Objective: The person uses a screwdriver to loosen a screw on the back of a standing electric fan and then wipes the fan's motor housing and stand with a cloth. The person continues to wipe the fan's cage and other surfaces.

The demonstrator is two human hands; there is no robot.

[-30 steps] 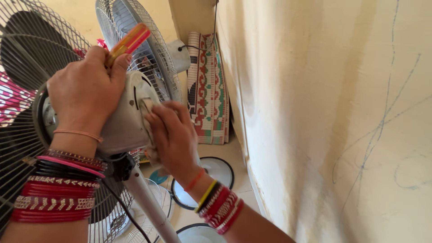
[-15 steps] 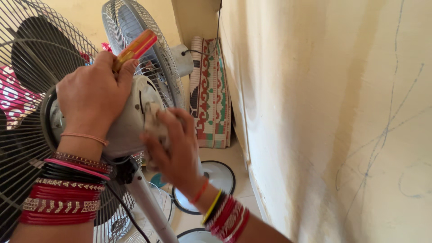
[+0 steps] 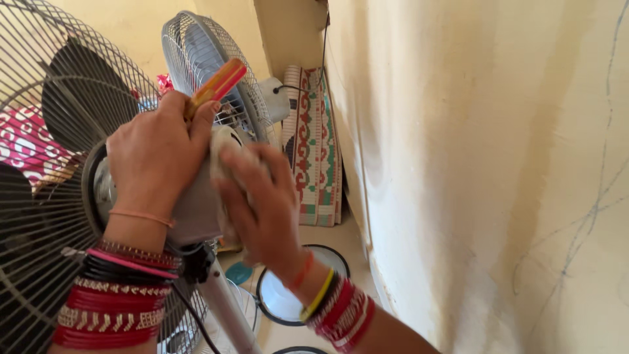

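Two hands on the fan motor housing [image 3: 196,210]: my left hand [image 3: 154,160] grips its top, pinching an orange-red screwdriver [image 3: 216,85] pointing up and away; my right hand [image 3: 259,203], fingers spread, presses its rear face.

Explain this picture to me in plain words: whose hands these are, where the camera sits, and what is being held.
There is no machine here. The camera is worn on a person's head and looks down at that person's own two bare hands, both with many bangles on the wrists.

The left hand rests on the grey motor housing at the back of a pedestal fan, and its fingers also grip an orange-and-red tool handle, probably a screwdriver. The right hand presses against the same housing from the other side; whether it holds anything cannot be told.

Behind stands a second fan. A patterned rolled mat leans in the corner beside the cream wall. On the floor lie round fan bases.
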